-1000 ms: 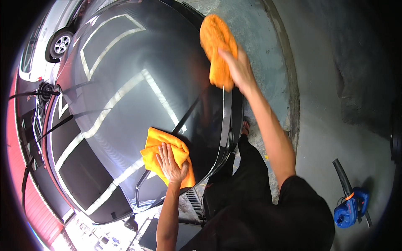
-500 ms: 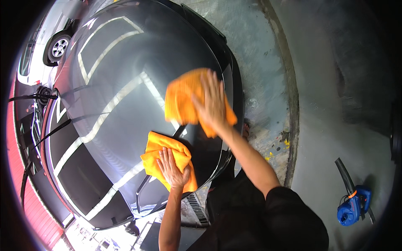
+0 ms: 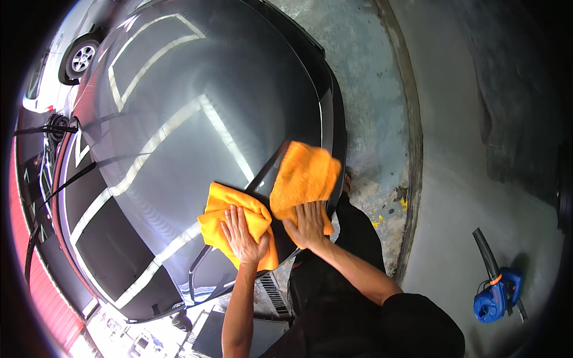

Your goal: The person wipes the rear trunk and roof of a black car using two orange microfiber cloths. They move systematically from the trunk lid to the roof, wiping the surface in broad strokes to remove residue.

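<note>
The glossy dark car hood [image 3: 239,65] curves in front of me. My left hand [image 3: 243,240] lies flat on a folded orange microfiber cloth [image 3: 236,197], fingers stretched, over the hood's near edge. Just right of it, a second orange cloth [image 3: 306,173] is under my right hand [image 3: 308,225], close to the car's front edge. The fingers of that hand are straight and laid on the cloth's near part; its far part spreads out beyond them, slightly blurred. Neither palm's underside shows.
A blue handheld blower [image 3: 500,295] with a black nozzle lies on the grey floor at right. A white vehicle's wheel [image 3: 81,58] shows at far left. Below the car is a floor grate [image 3: 274,295]. A curb [image 3: 412,131] runs along the right.
My right hand and its cloth have slid back toward me over the hood, ending beside the left cloth. My left hand stays on its cloth. The view has shifted slightly.
</note>
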Available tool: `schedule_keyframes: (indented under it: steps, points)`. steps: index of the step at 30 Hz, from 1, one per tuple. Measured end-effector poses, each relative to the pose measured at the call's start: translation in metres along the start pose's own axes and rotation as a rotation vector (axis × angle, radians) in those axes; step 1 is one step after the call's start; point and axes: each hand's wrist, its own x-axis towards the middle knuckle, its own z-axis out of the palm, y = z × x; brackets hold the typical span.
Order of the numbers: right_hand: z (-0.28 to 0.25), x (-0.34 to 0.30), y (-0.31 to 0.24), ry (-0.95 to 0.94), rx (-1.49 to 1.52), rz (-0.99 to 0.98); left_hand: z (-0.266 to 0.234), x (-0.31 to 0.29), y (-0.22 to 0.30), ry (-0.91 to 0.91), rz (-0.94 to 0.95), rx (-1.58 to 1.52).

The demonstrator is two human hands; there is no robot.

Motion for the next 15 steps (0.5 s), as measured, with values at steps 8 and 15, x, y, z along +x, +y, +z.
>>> schedule_keyframes:
  steps: [8, 15]
  points:
    - [-0.108, 0.352, 0.100, 0.378, -0.096, 0.178, 0.000, 0.017, 0.004, 0.028, 0.048, -0.012]
    - [-0.004, 0.043, -0.004, 0.201, -0.072, 0.074, -0.007, 0.012, 0.004, -0.022, -0.011, -0.070]
